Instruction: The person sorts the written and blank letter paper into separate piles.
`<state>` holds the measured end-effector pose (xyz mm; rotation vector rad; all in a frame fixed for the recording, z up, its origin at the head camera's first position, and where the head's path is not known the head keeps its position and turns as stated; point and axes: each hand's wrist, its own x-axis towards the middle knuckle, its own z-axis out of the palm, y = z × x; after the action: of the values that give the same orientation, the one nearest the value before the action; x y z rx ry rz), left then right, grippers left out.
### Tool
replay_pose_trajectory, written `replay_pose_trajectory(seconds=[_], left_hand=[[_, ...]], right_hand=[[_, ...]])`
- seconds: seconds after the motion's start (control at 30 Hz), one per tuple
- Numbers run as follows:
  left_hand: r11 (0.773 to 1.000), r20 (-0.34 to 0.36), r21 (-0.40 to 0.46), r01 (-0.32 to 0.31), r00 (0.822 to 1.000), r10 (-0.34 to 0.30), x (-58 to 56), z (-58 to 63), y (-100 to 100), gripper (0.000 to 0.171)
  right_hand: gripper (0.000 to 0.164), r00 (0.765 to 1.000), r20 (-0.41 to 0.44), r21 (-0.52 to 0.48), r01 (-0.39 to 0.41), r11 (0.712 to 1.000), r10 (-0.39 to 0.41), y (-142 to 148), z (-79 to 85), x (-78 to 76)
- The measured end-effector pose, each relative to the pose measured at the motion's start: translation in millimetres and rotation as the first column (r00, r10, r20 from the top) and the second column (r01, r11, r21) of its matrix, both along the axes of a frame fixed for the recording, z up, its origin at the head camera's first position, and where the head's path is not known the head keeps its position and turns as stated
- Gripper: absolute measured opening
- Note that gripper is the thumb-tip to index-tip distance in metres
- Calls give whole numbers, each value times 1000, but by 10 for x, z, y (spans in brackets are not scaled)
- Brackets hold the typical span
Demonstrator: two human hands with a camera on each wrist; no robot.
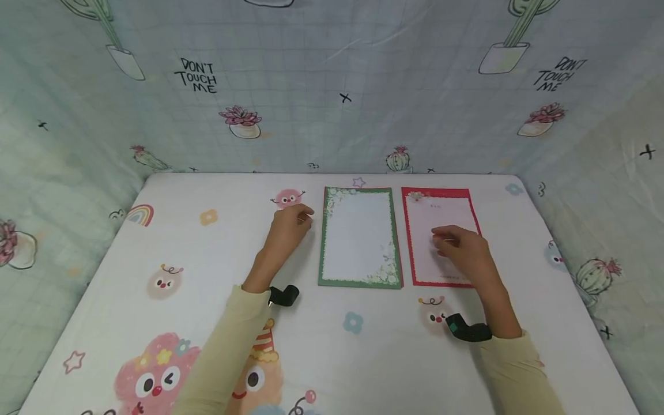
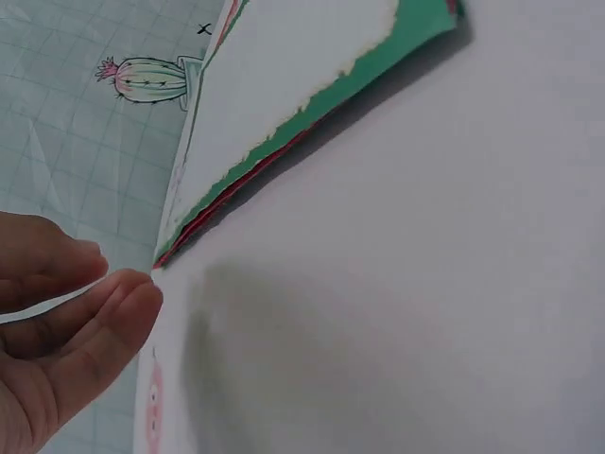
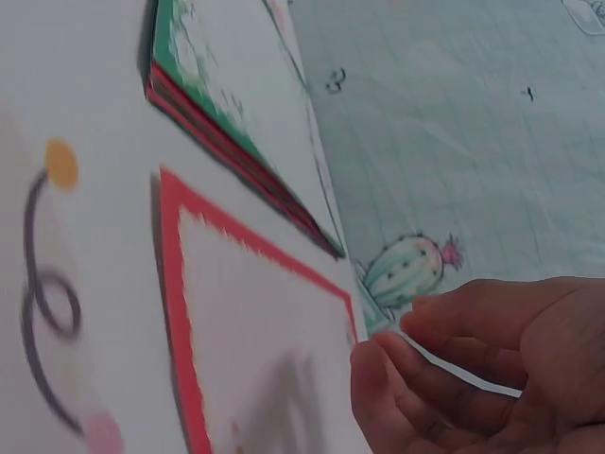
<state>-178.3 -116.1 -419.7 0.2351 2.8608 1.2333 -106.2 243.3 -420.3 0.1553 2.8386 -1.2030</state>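
Observation:
A sheet with a green, flower-trimmed border [image 1: 355, 236] lies on the table, and the left wrist view shows red edges [image 2: 213, 213] layered under it. To its right lies a red-bordered sheet [image 1: 430, 210] with a pale middle and small flowers at its top left corner. My left hand [image 1: 293, 225] hovers just left of the green sheet's upper part, fingers loosely bent and holding nothing. Over the red-bordered sheet hangs my right hand [image 1: 464, 248], also holding nothing; it covers part of the sheet's right side, and its shadow falls on the paper.
The white table [image 1: 207, 259] is printed with cartoon faces, flowers and stars. Behind it rises a pale green cloth [image 1: 290, 69] with plant drawings, and the same cloth hangs at both sides. Each wrist carries a dark camera mount, as on the right wrist [image 1: 469, 329].

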Motion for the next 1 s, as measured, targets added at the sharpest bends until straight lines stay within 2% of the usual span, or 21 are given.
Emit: replay_pose_trajectory(seconds=[0.3,0.4,0.57,0.67,0.9,1.0], left_hand=[[996,136,94,-9,991,-4,39,-143,-30,24],[993,152,115,-11,988,-7,29,-178,-12,23],[992,143,123,-5,990,-13,44,-210,-5,22],[991,151,131,1,988,-21,50,-239,-12,23],[965,229,263,-22,973,-40,52,-301,12,22],[960,231,281,-16,971,-52,50,-317,46,22]], right_hand=[[42,1000,-7,-99,-17,995,16,-321,-161,-114],[42,1000,-8,-111,-30,993,30,-387,-195,-125],[45,999,3,-130,-32,991,33,-466,-252,-147],[43,999,11,-121,-30,992,31,-510,-277,-161],[40,999,34,-67,-30,997,32,-591,-313,-197],[38,999,35,-47,-13,999,14,-614,-303,-205]])
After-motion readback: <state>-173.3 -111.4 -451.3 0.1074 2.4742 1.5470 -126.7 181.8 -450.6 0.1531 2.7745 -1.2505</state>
